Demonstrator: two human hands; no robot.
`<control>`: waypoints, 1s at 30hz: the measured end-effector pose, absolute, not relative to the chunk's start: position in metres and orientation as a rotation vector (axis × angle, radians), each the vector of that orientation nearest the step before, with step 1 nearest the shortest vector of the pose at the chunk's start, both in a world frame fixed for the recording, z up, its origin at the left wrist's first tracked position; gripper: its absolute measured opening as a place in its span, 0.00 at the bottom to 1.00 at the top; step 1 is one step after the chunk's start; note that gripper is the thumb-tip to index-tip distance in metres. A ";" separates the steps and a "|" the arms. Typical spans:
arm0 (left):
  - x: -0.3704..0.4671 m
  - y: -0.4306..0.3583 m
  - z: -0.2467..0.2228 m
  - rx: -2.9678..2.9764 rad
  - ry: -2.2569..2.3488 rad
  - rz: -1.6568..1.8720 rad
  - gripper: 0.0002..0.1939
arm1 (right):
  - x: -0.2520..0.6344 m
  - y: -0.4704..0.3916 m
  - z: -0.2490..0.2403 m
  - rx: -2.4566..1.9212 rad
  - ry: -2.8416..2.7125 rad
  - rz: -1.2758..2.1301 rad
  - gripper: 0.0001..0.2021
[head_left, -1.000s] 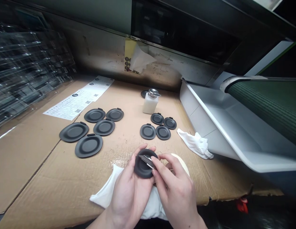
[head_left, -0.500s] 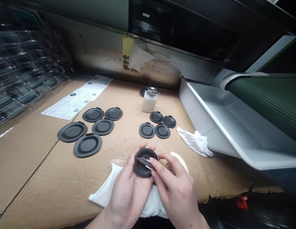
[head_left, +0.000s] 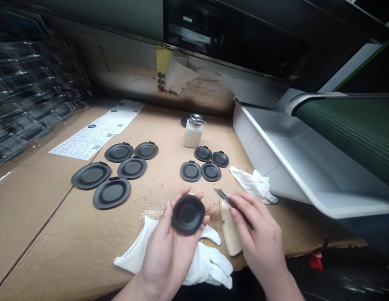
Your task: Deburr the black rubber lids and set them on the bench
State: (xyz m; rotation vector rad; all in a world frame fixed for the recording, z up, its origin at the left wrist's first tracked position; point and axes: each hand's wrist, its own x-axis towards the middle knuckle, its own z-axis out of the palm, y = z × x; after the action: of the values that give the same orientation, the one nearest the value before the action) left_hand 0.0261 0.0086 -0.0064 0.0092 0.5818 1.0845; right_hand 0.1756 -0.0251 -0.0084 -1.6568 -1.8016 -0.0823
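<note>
In my left hand [head_left: 172, 246] lies a small black rounded lid [head_left: 188, 214], flat on the palm with the fingers curled behind and the thumb at its left edge. My right hand [head_left: 260, 234] grips a slim dark craft knife [head_left: 233, 205], its pointed tip aimed up and left, apart from the lid. Below that hand is a pale yellow block [head_left: 231, 234] with a notched edge. A white glove [head_left: 209, 265] is spread under my left hand at the front of the cardboard. Several larger black lids [head_left: 114, 193] and several smaller ones [head_left: 211, 171] lie beyond.
A white pump bottle [head_left: 193, 133] stands towards the back, with another dark disc behind it. To the right are a crumpled white glove [head_left: 255, 184] and a large grey-white bin [head_left: 275, 167]. Printed sheets [head_left: 87, 140] lie at left, near stacked clear plastic trays [head_left: 37, 83].
My right hand has moved right, taking the craft knife off the lid. My left hand keeps the lid in its palm. The yellow block and more of the front glove are now uncovered.
</note>
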 end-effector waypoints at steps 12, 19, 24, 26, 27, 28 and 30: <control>0.027 0.008 -0.004 0.011 0.560 1.016 0.19 | 0.234 0.013 -0.003 -1.966 -1.922 -0.343 0.13; 0.026 0.008 -0.005 0.039 0.544 0.994 0.21 | 0.246 0.080 0.004 -2.066 -1.953 -0.239 0.09; 0.026 0.005 -0.003 0.150 0.593 1.030 0.18 | 0.245 0.104 0.034 -1.957 -1.805 -0.168 0.10; 0.026 0.005 -0.002 0.119 0.569 1.019 0.17 | 0.233 0.122 0.053 -1.897 -1.774 -0.165 0.12; 0.026 0.005 -0.003 0.097 0.555 1.013 0.17 | 0.225 0.132 0.062 -1.868 -1.778 -0.163 0.12; 0.025 0.005 -0.003 0.080 0.547 1.008 0.17 | 0.217 0.144 0.071 -1.840 -1.799 -0.158 0.12; 0.025 0.006 -0.007 0.063 0.547 1.003 0.16 | 0.200 0.169 0.085 -1.800 -1.874 -0.135 0.09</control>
State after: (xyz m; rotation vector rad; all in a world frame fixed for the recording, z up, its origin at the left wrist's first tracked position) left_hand 0.0245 0.0064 -0.0067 0.0627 0.5467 1.0029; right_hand 0.1999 0.1689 0.0848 -1.7996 -1.8738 -0.1346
